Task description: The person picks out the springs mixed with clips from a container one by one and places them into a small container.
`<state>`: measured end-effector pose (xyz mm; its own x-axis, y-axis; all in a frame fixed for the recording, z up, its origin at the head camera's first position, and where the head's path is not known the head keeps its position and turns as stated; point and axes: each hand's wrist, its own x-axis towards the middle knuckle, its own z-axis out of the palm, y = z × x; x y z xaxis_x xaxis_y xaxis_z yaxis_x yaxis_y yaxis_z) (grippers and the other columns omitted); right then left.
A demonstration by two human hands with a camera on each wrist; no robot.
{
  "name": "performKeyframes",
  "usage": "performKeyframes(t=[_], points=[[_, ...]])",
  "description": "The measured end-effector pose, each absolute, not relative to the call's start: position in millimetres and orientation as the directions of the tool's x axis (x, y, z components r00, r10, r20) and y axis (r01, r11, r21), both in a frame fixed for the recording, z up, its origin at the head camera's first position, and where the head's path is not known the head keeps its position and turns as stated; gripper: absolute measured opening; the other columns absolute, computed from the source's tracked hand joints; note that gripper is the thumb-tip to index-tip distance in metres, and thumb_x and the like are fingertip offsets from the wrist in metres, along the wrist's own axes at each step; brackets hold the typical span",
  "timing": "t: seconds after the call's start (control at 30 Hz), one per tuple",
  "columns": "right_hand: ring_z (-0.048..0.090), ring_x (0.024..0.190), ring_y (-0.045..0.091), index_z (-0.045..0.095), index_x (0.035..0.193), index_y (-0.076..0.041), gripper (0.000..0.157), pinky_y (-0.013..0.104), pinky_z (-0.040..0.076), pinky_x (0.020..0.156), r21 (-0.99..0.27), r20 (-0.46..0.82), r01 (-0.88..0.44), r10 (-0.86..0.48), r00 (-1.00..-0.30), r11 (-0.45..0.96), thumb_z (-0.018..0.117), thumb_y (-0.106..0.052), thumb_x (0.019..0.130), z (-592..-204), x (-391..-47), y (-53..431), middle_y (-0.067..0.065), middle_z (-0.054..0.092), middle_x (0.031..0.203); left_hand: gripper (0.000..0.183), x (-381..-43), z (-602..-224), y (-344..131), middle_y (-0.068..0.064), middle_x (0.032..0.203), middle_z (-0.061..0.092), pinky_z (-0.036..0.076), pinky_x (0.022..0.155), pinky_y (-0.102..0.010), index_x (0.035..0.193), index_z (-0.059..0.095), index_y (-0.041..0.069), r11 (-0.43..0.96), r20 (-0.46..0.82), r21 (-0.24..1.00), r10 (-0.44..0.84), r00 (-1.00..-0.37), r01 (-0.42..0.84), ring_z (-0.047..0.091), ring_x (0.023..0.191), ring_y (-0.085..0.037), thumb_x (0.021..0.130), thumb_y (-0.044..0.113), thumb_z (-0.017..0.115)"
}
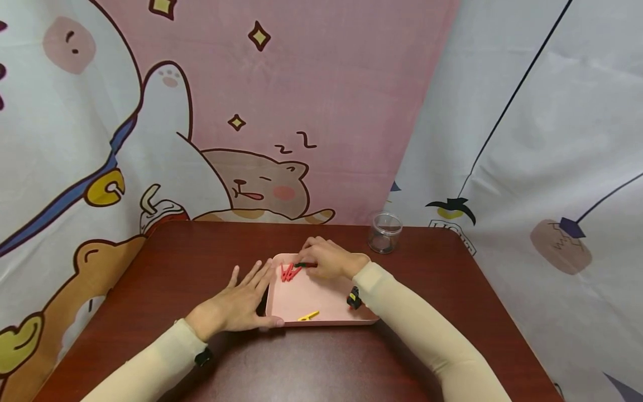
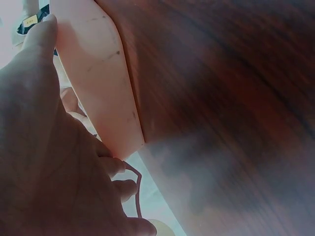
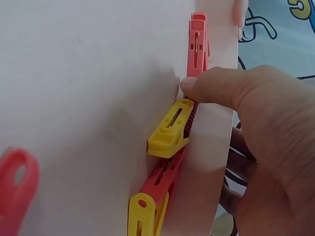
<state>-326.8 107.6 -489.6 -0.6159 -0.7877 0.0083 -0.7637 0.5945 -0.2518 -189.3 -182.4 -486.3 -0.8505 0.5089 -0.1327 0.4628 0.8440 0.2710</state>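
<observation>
A red clip (image 3: 198, 46) and a yellow clip (image 3: 172, 130) lie along the far wall of the pink tray (image 1: 321, 304), close by the right hand's (image 1: 329, 259) thumb tip, with a second red clip (image 3: 164, 174) and another yellow clip (image 3: 141, 211) strung out just beyond. All look to be plastic with metal springs, so each should be light, stiff and hard to break, perhaps slick on the flat faces; a thumb-and-forefinger pinch across the sides near the middle seems the surest hold, as squeezing the handle ends would spring the mouth wide. That hand bends over the far rim, its thumb touching the row, but I cannot tell whether the hidden forefinger closes on a clip. A lone yellow clip (image 1: 308, 316) lies by the tray's near wall. The tray looks light enough to slide; the left hand (image 1: 233, 307), fingers straight and spread apart, rests against its left side, probably steadying it. Underneath is the dark red table (image 1: 331, 363), where a clear jar (image 1: 385, 233) stands behind the tray, to the right.
</observation>
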Motion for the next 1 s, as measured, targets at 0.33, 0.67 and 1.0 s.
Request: performKeyframes(t=[0.33, 0.67, 1.0], points=[[0.065, 0.144, 0.032, 0.087, 0.135, -0.025, 0.030, 0.059, 0.055, 0.120, -0.245, -0.002, -0.728, -0.751, -0.660, 0.640, 0.089, -0.022, 0.105, -490.5, -326.7, 109.2, 0.007, 0.072, 0.150, 0.138, -189.1, -486.1, -182.7, -0.020, 0.198, 0.009, 0.013, 0.137, -0.089, 0.187, 0.014, 0.004, 0.846, -0.124, 0.267, 0.505, -0.854, 0.461, 0.018, 0.183, -0.049, 0.097, 0.093, 0.066], [0.067, 0.141, 0.030, 0.089, 0.134, -0.026, 0.032, 0.057, 0.056, 0.120, -0.216, 0.008, -0.721, -0.738, -0.675, 0.658, 0.092, -0.025, 0.103, -487.9, -321.5, 118.5, 0.005, 0.074, 0.146, 0.137, -189.0, -486.7, -183.0, -0.019, 0.198, 0.009, 0.014, 0.137, -0.089, 0.187, 0.015, 0.004, 0.848, -0.123, 0.263, 0.502, -0.856, 0.460, 0.019, 0.183, -0.049, 0.097, 0.093, 0.067], [0.069, 0.132, 0.027, 0.090, 0.107, -0.024, 0.006, 0.053, 0.058, 0.106, -0.202, 0.030, -0.754, -0.765, -0.643, 0.626, 0.092, -0.025, 0.101, -491.1, -320.8, 115.9, 0.004, 0.076, 0.139, 0.138, -189.0, -487.0, -182.8, -0.019, 0.198, 0.009, 0.014, 0.137, -0.090, 0.187, 0.015, 0.004, 0.848, -0.118, 0.267, 0.501, -0.857, 0.459, 0.019, 0.182, -0.049, 0.096, 0.093, 0.067]])
